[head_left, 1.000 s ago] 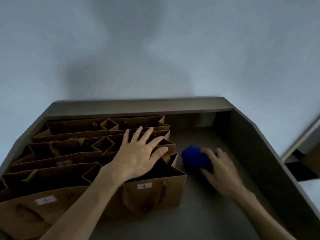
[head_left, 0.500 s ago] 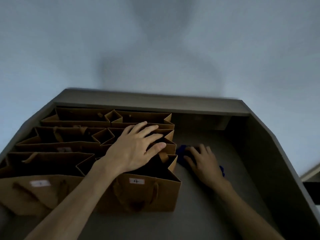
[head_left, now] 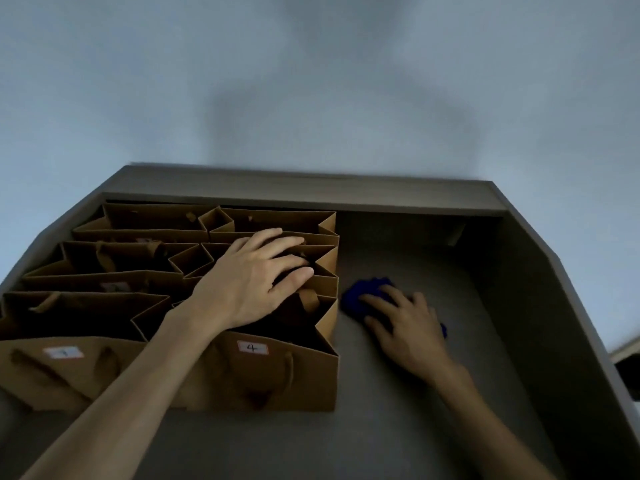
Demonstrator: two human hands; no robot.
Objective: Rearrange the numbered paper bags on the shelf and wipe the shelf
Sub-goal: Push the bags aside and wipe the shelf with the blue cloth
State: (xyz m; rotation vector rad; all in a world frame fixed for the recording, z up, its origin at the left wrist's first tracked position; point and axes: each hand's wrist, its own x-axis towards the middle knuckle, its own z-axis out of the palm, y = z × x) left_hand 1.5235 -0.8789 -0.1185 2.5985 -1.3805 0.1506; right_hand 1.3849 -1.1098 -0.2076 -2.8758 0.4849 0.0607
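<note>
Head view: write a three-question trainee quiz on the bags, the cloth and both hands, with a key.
1. True or false: the right hand presses the blue cloth on the shelf floor.
2. The nearest right-hand paper bag is labelled: A) 2 B) 4 C) 9
3. Fill in: the left hand rests on the open tops of the ____.

Key: 1 true; 2 B; 3 bags.

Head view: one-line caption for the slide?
Left hand rests on the bags while right hand presses a blue cloth onto the shelf.
</note>
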